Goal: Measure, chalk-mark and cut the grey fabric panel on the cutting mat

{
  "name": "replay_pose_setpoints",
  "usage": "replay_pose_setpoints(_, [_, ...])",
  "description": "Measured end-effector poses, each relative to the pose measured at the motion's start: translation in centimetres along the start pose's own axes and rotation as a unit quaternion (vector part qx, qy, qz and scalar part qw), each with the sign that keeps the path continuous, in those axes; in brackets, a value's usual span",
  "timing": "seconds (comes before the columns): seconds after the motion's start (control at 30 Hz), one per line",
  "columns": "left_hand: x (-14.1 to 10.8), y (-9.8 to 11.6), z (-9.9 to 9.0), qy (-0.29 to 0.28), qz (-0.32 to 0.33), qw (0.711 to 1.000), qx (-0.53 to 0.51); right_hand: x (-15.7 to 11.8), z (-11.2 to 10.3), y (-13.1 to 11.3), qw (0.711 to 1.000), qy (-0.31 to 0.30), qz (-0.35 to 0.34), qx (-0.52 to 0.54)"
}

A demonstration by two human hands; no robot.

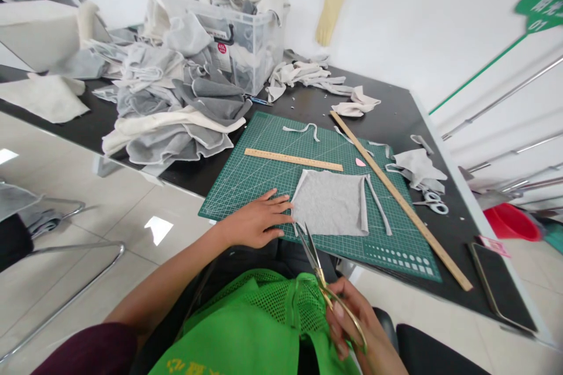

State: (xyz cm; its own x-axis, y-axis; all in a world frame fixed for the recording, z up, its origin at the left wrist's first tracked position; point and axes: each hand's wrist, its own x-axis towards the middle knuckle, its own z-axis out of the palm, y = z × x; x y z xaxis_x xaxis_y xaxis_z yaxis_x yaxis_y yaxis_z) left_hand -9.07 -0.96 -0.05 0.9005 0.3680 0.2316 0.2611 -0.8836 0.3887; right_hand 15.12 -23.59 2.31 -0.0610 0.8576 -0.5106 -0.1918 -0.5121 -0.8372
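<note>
A roughly square piece of light grey fabric (329, 204) lies on the green cutting mat (229, 181). My left hand (259, 220) rests flat on the mat, fingers spread, with the fingertips at the fabric's left edge. Gold-handled scissors (317, 263) are in my right hand (358, 322), fingers through the handles. Their blades stand slightly apart and point at the fabric's lower left corner, where a narrow strip hangs by the edge. Another cut strip (379, 206) lies along the right side of the fabric.
A short wooden ruler (292, 159) and a long one (400, 199) lie on the mat. White-handled scissors (435, 204), fabric scraps (417, 167) and a phone (501, 287) are at right. A fabric heap (153, 88) and a clear plastic bin (259, 47) stand at back left.
</note>
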Motion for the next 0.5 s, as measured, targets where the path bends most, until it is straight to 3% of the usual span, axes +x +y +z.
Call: replay_pose_setpoints(0.5, [-0.3,-0.2,0.4,0.012,0.003,1.0,0.009,3.7,3.5,-0.3,0.998,0.014,-0.035,-0.053])
